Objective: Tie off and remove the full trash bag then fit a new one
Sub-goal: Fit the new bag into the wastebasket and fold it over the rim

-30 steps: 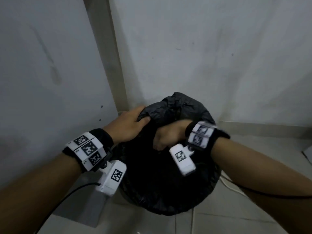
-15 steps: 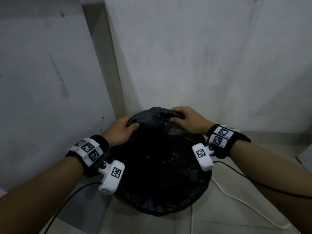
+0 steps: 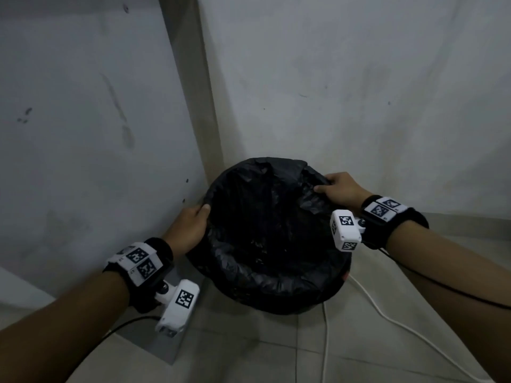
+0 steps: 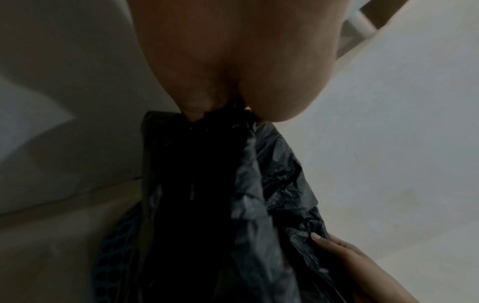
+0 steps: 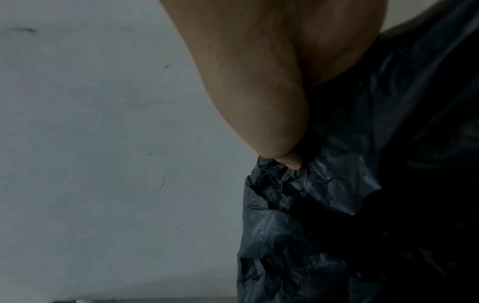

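Observation:
A black trash bag (image 3: pixel 265 230) lines a round bin standing in the corner of the room, its mouth spread wide over the rim. My left hand (image 3: pixel 190 225) grips the bag's edge at the left side of the rim, thumb on top. My right hand (image 3: pixel 338 187) pinches the edge at the far right. In the left wrist view the left hand (image 4: pixel 220 106) holds bunched black plastic (image 4: pixel 259 184) above a blue perforated bin wall (image 4: pixel 114 256). The right wrist view has the right hand (image 5: pixel 287 157) clamped on crinkled bag (image 5: pixel 324 205). The bag's inside is too dark to make out.
Grey walls (image 3: pixel 359 92) meet behind the bin at a beige corner strip (image 3: pixel 199 106). A white cable (image 3: pixel 387 319) runs across the tiled floor at the right, another drops below the bin. A grey block (image 3: pixel 154 341) sits on the floor under my left wrist.
A second ago both hands held the bag gathered together at the middle. They have since moved apart, left and right, stretching the bag's mouth open across the bin's rim.

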